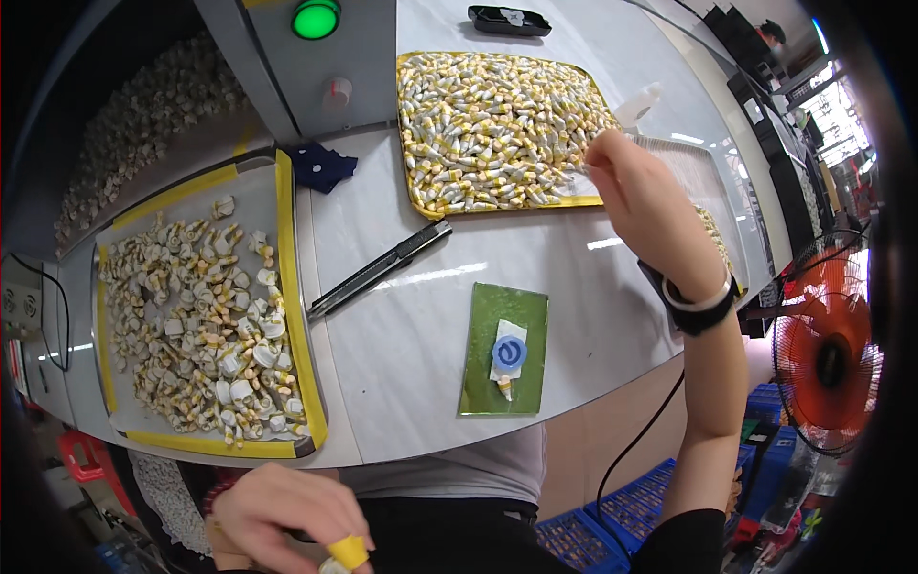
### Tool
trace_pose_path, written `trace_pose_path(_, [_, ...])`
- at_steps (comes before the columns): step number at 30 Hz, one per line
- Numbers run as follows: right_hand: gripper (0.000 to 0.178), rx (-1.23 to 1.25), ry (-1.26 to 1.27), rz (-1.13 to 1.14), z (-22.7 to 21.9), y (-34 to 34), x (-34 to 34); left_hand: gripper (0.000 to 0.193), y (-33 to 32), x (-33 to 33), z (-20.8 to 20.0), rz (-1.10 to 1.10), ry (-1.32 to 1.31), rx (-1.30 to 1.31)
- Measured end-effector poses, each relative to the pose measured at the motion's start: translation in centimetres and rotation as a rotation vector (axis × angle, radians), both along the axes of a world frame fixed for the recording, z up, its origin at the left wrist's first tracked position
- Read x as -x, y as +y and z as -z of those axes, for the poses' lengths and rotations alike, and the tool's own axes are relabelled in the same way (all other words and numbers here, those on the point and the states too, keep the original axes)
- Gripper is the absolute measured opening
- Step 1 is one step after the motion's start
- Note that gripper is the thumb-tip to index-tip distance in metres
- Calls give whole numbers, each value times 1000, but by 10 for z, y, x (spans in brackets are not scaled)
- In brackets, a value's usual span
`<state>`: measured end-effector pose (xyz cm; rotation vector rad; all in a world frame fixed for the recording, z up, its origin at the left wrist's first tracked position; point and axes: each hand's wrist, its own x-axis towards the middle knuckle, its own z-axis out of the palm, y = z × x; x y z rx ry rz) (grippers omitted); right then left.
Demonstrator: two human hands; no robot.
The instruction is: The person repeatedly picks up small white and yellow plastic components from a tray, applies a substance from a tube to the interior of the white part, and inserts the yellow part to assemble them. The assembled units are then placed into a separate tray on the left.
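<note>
Fingers of the left hand curl, those of the right hand bend beside the far tray — any grasp unclear. Small pieces pack that tray; others heap the left tray — work seems midway.

Person's attire: black top, grey lower garment, wrist ornaments.
Top: black; right sleeve black, short, ending above the elbow. Lower garment: light grey, partly visible. Right hand, at the wrist: one broad black band; one slim, pale, rounded bangle. Left hand, at the wrist: one narrow dark-red bracelet.
</note>
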<state>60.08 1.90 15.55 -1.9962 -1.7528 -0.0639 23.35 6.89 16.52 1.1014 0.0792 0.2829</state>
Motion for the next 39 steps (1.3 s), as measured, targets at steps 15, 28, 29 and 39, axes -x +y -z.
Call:
trace_pose_path(15, [20, 144, 11, -374, 3, -62, 84, 41, -40, -43, 48, -181, 224, 642])
trace_pose_path(28, [21, -7, 211, -359, -11, -64, 99, 47, -36, -52, 50, -1, 276, 802])
trace_pose_path(29, [22, -48, 329, -369, -15, -67, 102, 47, -36, -53, 49, 23, 279, 819])
trace_pose_path(39, [18, -139, 329, -478, -21, -61, 126, 26, -38, -55, 62, 259, 116, 1039])
